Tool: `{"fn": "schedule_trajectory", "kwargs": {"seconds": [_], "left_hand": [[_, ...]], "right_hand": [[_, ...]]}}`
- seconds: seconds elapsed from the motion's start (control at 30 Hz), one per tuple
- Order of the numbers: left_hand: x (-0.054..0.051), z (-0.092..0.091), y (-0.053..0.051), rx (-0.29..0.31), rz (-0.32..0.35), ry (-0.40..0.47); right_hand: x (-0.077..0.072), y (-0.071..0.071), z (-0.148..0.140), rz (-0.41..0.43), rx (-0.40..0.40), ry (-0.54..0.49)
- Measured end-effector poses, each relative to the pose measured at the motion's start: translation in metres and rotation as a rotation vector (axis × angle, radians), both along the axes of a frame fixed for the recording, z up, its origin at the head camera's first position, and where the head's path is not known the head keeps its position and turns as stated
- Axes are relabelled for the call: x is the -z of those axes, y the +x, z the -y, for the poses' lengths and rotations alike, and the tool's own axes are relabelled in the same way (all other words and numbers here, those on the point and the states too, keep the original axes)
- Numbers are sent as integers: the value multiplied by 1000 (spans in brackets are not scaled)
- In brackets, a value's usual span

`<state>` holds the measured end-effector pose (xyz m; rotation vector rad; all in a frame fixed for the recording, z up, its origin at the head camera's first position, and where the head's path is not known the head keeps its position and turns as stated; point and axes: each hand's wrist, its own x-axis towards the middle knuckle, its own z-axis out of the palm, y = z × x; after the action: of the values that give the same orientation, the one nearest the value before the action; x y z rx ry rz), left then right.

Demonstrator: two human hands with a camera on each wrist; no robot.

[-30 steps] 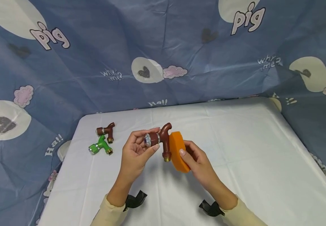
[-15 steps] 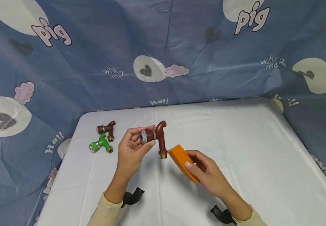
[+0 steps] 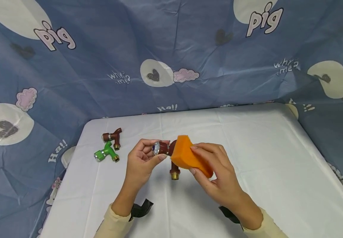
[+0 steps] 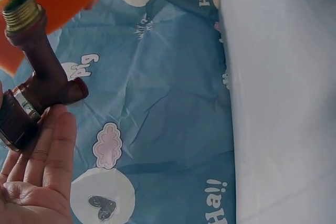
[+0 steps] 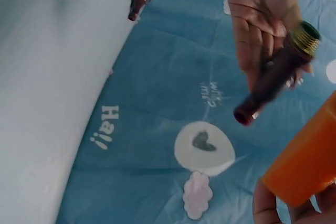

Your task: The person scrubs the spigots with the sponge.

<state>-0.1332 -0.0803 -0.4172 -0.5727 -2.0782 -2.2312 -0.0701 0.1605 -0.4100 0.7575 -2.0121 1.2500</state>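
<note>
Above the table my left hand (image 3: 140, 163) grips a dark red-brown water tap (image 3: 175, 167) by its handle end, thumb in front and fingers behind. The tap's brass threaded end points down in the head view and shows clearly in the left wrist view. My right hand (image 3: 219, 170) holds an orange sponge (image 3: 186, 153) between thumb and fingers. In the head view the sponge overlaps the tap's body and hides its spout. The right wrist view shows the tap (image 5: 273, 77) and the sponge (image 5: 307, 156) with a gap between them from that side.
On the white table (image 3: 263, 165), at the left, lie another red-brown tap (image 3: 113, 137) and a green tap (image 3: 107, 153), close together. A blue printed cloth (image 3: 171, 43) hangs behind the table and at its sides.
The sponge first moved down and right off the tap, then came back up and left in front of it, turned differently. The tap shifted slightly left, then back right and a little lower.
</note>
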Motion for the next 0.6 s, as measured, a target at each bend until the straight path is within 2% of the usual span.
{"fn": "schedule_trajectory", "kwargs": {"seconds": [0.13,0.37,0.6], "left_hand": [[2,-1,-1,4,8,-22],[2,0,-4,-56,44,-52],[1,0,-6,-88,57,-2]], "right_hand": [[7,1,7,-17,-16,54],[19,7,8,14,-40,101],[29,13,1,38,-28,115]]}}
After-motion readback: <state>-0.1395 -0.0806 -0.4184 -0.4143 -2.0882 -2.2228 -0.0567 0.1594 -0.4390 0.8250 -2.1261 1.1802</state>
